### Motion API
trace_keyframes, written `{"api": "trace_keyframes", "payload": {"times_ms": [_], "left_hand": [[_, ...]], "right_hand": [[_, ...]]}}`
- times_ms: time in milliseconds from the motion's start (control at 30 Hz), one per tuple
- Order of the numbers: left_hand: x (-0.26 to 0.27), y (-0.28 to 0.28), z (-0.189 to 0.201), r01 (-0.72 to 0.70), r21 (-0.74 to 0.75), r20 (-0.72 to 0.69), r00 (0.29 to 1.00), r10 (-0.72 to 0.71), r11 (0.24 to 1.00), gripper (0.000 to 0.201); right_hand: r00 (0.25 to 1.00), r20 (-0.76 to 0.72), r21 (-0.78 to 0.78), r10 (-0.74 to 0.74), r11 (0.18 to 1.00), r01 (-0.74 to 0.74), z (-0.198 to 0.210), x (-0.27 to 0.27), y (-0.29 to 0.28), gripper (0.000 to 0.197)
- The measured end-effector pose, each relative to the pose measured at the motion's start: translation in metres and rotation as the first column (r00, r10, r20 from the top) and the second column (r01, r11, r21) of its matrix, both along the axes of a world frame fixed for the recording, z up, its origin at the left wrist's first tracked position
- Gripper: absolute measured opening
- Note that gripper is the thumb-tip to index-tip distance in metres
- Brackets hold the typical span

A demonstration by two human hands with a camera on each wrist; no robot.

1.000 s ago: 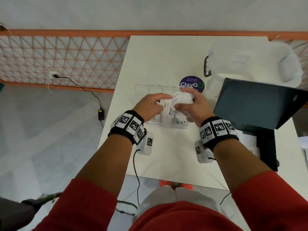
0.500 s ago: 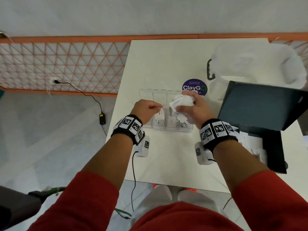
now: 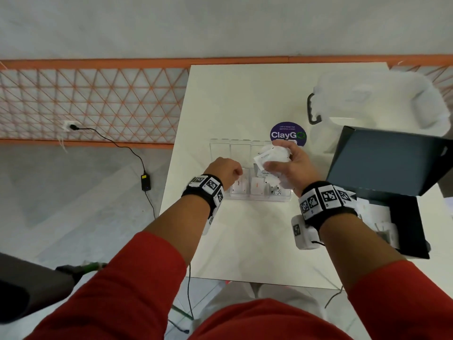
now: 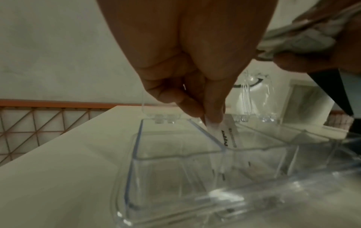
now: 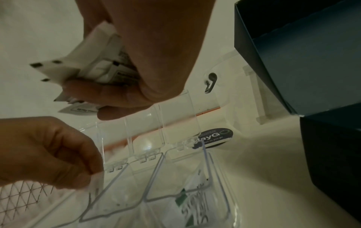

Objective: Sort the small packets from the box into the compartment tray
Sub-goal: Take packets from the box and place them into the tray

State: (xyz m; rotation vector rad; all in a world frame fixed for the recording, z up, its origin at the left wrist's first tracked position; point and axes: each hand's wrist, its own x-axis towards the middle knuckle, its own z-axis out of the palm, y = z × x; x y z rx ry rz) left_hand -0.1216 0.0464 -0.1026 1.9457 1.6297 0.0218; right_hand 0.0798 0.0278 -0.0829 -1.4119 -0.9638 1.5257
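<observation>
Round purple sticker (image 3: 288, 134) on the table: "ClayGO", with small unreadable print above; the right wrist view catches "...as you go" beneath.
Packet in the tray's rightmost compartment (image 3: 279, 191): letters "Ste", the rest hidden.
Other packets' print: too small and blurred to read.
Wristband squares (image 3: 326, 198): black-and-white coded markers, no readable words.
</observation>
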Motion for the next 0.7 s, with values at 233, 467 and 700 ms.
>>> {"api": "trace_keyframes", "payload": {"times_ms": [233,467,700], "left_hand": [[0.012,-0.007,-0.014,0.093,-0.025,-0.149,0.984,-0.096,0.995,0.032],[0.002,-0.006,0.010,-0.152,0.209,0.282,0.955,0.090,0.966,0.012],[0.013,-0.011,0.042,-0.254,-0.086,0.603,0.757,0.253,0.963,0.026]], "right_hand": [[0.999,0.007,-0.003,0.036,0.999,-0.036,0.001,0.005,0.000,0.049],[0.998,-0.018,-0.001,0.056,0.998,-0.056,0.001,0.002,0.002,0.049],[0.986,-0.136,0.006,0.101,0.995,-0.101,0.004,-0.007,0.001,0.049]]}}
